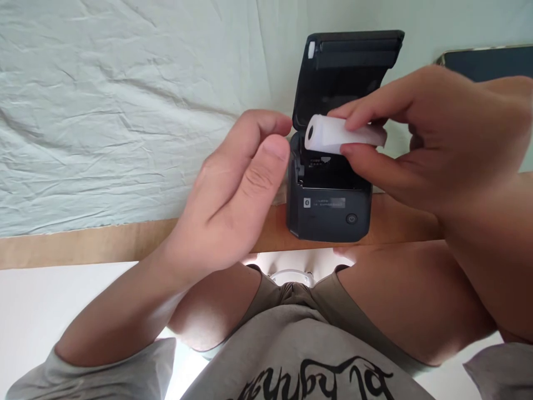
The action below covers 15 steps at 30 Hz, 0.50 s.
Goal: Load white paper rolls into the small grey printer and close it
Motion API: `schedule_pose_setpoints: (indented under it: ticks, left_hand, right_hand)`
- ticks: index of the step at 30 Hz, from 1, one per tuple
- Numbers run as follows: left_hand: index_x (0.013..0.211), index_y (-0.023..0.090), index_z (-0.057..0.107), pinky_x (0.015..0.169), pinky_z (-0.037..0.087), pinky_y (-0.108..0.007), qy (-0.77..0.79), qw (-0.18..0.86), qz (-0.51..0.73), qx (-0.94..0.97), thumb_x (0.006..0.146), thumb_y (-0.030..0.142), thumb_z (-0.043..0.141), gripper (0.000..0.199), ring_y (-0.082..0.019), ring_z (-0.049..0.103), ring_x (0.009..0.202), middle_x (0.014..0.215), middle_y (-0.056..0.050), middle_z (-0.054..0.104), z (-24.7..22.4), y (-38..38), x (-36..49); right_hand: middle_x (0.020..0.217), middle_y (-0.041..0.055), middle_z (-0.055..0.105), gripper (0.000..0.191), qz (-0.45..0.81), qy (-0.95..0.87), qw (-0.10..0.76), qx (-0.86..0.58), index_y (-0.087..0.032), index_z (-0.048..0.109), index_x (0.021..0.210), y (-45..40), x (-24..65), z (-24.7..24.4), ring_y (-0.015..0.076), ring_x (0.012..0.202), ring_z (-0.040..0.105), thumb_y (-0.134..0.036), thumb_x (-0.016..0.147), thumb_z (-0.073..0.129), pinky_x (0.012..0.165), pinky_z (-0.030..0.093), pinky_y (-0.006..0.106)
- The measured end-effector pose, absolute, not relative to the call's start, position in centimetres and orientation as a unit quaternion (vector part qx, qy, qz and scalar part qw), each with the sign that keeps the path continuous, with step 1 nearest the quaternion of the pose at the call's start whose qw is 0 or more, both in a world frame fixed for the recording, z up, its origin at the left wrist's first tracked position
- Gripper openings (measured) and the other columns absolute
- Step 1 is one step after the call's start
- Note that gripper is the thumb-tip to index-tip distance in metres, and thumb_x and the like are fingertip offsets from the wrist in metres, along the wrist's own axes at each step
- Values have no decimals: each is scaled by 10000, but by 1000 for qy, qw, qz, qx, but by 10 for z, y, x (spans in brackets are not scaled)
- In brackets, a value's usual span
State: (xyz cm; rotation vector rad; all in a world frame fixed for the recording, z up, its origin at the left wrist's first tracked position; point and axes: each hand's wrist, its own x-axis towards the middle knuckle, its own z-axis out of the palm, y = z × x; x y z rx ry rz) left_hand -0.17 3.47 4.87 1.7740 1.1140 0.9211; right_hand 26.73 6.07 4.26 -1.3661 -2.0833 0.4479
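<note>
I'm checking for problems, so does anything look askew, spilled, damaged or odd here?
Nothing looks spilled or damaged. Only the pale green fabric cloth seems untidy, creased to the left of the boxy black plastic device instead of lying smooth.

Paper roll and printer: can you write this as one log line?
right hand: holds white paper roll | left hand: beside black printer, holding nothing visible | printer lid: open
</note>
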Motion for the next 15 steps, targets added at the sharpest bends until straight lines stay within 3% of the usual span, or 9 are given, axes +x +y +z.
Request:
schedule_pose_setpoints:
  ticks: [3,6,8,11,15]
  left_hand:
    - [1375,299,741,1183,643,-493,467,373,310,739,1237,632,509,429,-309,721,1439,1414,-23,811,52,34,-5]
    - [1347,298,732,1115,650,-467,464,371,261,761,1248,548,480,368,-269,779,1285,1360,-7,827,54,35,-4]
    - [1277,303,749,1045,655,-478,464,375,246,764,1237,588,465,405,-269,789,1207,1296,-12,834,55,37,-3]
    - [1178,310,753,984,649,-501,462,387,231,764,1225,664,438,476,-286,784,1177,1217,-26,831,53,41,-2]
    - [1106,292,723,974,631,-493,450,394,228,768,1232,608,431,449,-282,780,1201,1173,-33,820,51,45,0]
  right_hand:
    - [912,-32,762,219,117,-815,266,-501,-289,750,1069,57,271,39,90,794,689,-474,1080,632,744,475,339]
    - [928,-43,789,250,122,-818,264,-496,-274,745,1006,54,272,41,79,804,708,-488,1089,648,738,504,331]
    - [921,-53,791,242,128,-825,264,-483,-281,752,988,57,272,42,76,800,711,-477,1092,655,738,516,338]
    - [965,-67,807,195,130,-845,257,-450,-307,773,998,64,273,43,80,814,724,-439,1090,662,722,523,352]
    - [1074,-52,833,203,114,-859,251,-431,-303,792,1017,67,274,46,102,924,769,-442,1087,662,738,560,351]
